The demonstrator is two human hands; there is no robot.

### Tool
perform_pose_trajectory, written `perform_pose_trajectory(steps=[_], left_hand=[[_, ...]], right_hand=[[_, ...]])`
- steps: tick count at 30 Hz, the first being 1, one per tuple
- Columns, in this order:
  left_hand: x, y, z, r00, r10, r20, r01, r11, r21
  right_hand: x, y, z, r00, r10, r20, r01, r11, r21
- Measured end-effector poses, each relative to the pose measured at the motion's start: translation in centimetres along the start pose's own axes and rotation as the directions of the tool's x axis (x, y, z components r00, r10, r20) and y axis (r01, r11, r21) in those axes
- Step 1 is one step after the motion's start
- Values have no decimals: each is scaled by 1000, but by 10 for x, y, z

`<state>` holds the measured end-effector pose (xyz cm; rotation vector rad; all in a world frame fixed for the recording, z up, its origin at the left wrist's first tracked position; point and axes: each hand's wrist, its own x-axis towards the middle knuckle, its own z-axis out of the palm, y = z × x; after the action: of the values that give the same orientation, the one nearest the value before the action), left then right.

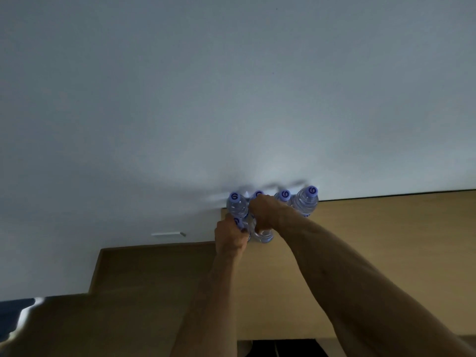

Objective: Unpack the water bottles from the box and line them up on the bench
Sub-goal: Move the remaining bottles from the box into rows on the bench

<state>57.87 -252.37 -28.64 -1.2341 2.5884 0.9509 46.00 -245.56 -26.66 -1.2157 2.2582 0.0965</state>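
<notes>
the pale grey-white wall (231, 86) fills most of the view, and under it runs the light brown wooden bench (386, 240), whose far edge meets the wall and whose left end stops just beside the bottles, with a lower wooden step (154, 274) dropping away below it. the box is not in view.

four clear plastic water bottles with purple caps stand upright in a row against the wall: the leftmost bottle (236, 206), a second bottle (257, 194) mostly hidden, a third bottle (283, 196) and the rightmost bottle (307, 202).

the step in hand looks like placing and lining up. the left hand (230, 239) curls its grip round another capped bottle (238, 222) in front of the row, and the right hand (262, 212) is wrapped round a clear bottle (262, 234) beside it (blur hides the fingers' exact lie).

next, i judge, both bottles need setting down upright without knocking the row. the left end of the bench is close, so open room lies rightward along the wall, well past the rightmost bottle.
</notes>
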Motion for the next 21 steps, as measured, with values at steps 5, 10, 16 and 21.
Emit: perform_pose_trajectory(steps=[5, 10, 16, 21], left_hand=[[2, 3, -9, 998, -14, 63, 5, 990, 138], [6, 13, -30, 992, 65, 106, -99, 933, 346], [3, 35, -63, 959, 268, -87, -213, 892, 399], [-9, 58, -78, 913, 354, -203, -222, 848, 480]], right_hand=[[0, -4, 2, 999, 42, -27, -42, 999, 10], [-11, -9, -13, 984, 126, -130, -134, 989, -57], [-32, -20, -39, 936, 197, -290, -197, 980, 30], [-66, -22, -56, 885, 241, -399, -238, 970, 57]])
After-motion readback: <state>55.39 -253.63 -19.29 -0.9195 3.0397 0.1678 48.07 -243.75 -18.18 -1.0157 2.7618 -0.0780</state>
